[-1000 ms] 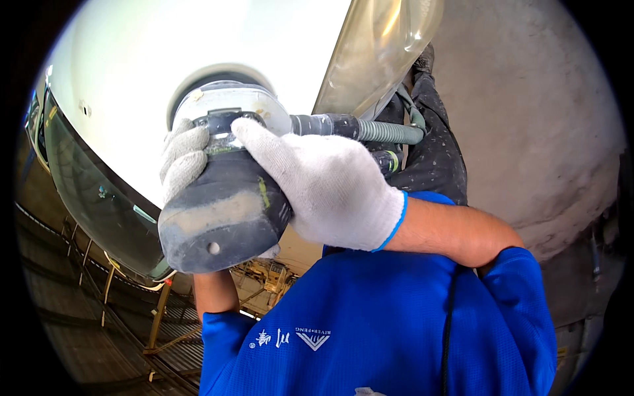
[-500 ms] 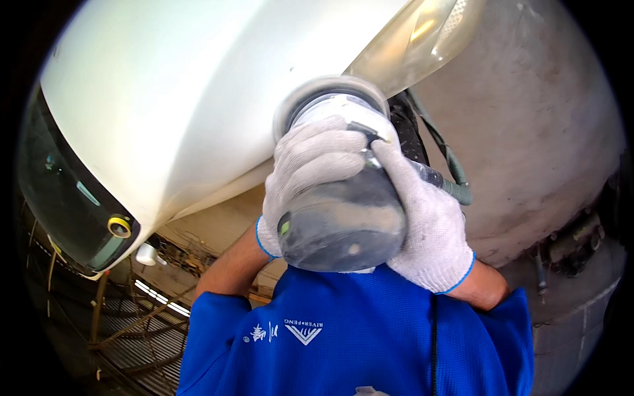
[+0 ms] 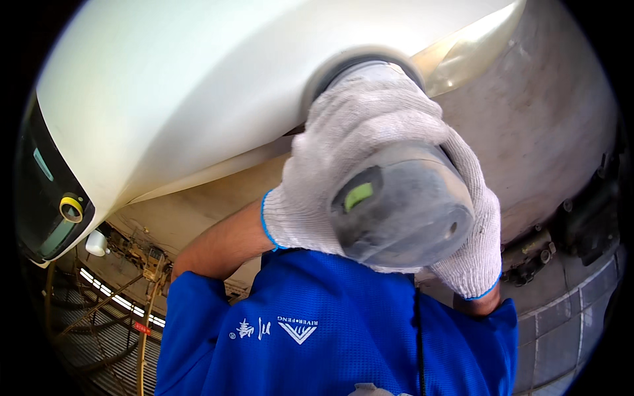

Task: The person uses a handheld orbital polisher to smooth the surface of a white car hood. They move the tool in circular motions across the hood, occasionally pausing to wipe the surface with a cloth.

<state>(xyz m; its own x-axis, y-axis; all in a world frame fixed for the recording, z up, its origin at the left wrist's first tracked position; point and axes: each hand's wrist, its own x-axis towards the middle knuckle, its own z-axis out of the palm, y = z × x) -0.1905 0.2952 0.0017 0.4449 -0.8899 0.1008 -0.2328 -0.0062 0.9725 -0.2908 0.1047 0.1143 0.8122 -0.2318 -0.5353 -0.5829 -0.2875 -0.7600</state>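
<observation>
A dusty grey power sander [image 3: 403,204] with a round pad is held against a white car body panel [image 3: 191,79], beside the headlight [image 3: 469,56]. My left hand [image 3: 310,181], in a white knit glove with a blue cuff edge, is wrapped over the sander's neck, its fingers reaching across the front. On the other side my right hand [image 3: 481,228], gloved the same way, grips the tool's body. Most of its fingers are hidden behind the sander. The pad's rim looks blurred, and its sanding face is hidden against the panel.
At the left is a dark car window [image 3: 39,178] with a yellow tape roll [image 3: 71,208] on it. A white cup-like object [image 3: 97,243] is near its lower corner. Dull floor [image 3: 528,112] lies at right, and thin poles [image 3: 142,343] stand at lower left.
The sander has shifted up and right in view, with its rear end swung right. My left hand has moved further over its neck. The green hose at right has dropped out of sight.
</observation>
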